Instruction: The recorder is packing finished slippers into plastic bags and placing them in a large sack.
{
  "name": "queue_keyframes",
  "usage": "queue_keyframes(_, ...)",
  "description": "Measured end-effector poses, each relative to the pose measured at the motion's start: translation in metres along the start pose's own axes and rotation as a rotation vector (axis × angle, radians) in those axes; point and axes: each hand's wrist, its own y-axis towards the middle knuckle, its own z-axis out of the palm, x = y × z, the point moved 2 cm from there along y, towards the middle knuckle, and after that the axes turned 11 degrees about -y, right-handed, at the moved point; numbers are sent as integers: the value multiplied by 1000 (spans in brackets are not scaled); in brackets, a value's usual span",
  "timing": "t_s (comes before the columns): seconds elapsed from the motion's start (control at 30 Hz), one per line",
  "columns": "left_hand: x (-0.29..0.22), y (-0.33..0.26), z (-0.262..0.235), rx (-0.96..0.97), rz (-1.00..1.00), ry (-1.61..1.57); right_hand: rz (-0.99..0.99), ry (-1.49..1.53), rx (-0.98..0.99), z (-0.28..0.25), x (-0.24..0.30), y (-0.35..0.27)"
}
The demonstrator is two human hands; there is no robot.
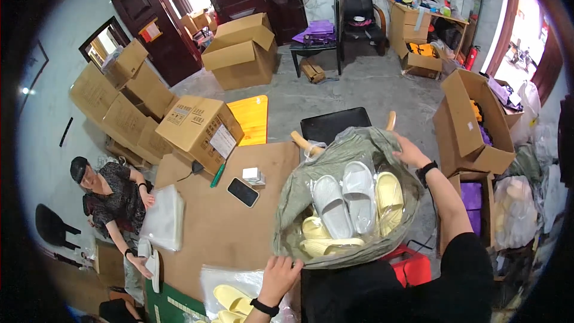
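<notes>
Two grey slippers (359, 197) in one sack (291, 209)

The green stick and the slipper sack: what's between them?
In the head view, a phone and a small white box lie between stick and sack.

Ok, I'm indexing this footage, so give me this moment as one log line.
left hand: holding near rim of sack; right hand: holding far-right rim; sack: open; inside: gray slippers, yellow slippers

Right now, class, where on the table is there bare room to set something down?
The table is bare between the stacked clear plastic and the sack, nearer than the phone; a smaller patch lies beyond the little white box. The near edge is crowded with yellow slippers.
</notes>
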Motion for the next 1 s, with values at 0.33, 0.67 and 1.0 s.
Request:
queue_keyframes(0.33,24,62,-32,-263,-108,179,-724,-509,634,29,122,-145)
queue_keyframes(0.67,22,48,-5,-279,-229,-7,-422,-625,174,-4,127,-136)
queue_keyframes(1.0,-53,-94,55,-73,-750,-282,-612,-743,-138,6,188,-139)
